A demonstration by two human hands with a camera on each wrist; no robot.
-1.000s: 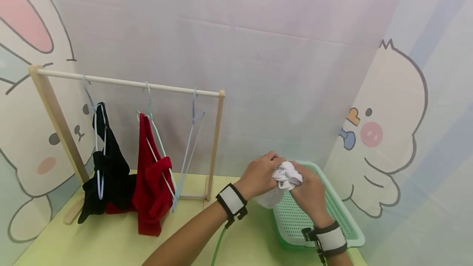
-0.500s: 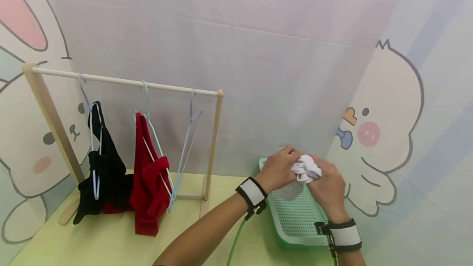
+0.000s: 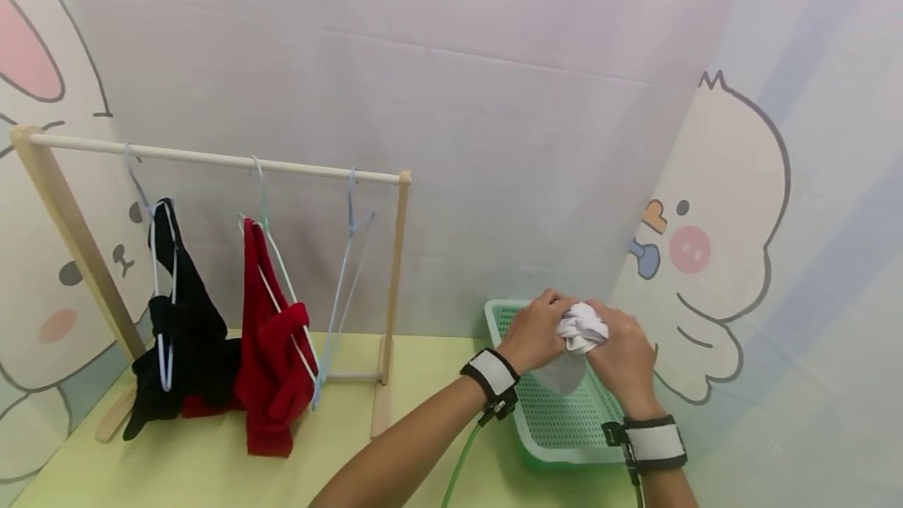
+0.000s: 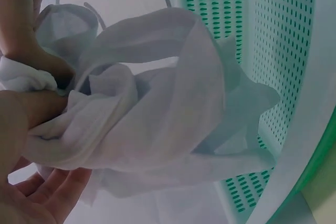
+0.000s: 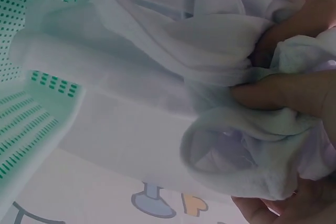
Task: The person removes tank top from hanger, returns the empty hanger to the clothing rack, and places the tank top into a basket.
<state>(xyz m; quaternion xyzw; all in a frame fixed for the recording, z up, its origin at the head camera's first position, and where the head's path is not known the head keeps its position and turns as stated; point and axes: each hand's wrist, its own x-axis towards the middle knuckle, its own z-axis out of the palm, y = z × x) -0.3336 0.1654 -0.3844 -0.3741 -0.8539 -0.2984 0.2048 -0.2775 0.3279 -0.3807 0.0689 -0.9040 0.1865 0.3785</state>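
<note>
A thin white garment [image 3: 582, 328] is bunched up between both hands over the green basket [image 3: 525, 436]. My left hand [image 3: 539, 332] grips it from the left, and my right hand [image 3: 626, 355] grips the other side close by. In the left wrist view, loose folds of the garment [image 4: 157, 114] hang away from the thumb and fingers toward the basket wall. The right wrist view has the thumb pressed on the fabric, with a rolled, open-ended fold [image 5: 231, 156] beside it. Some fingertips are hidden in the cloth.
At left stands a wooden rack [image 3: 219, 157] holding a black garment [image 3: 190, 335], a red garment [image 3: 271, 351] and a bare blue hanger [image 3: 342, 296]. All stand on a yellow-green table [image 3: 346, 429]. A green cable [image 3: 462, 461] runs from the left wristband. A printed curtain backs everything.
Both hands have shifted right, carrying the bunched white garment further over the basket. The head view has turned slightly right. The garments on the rack hang as before.
</note>
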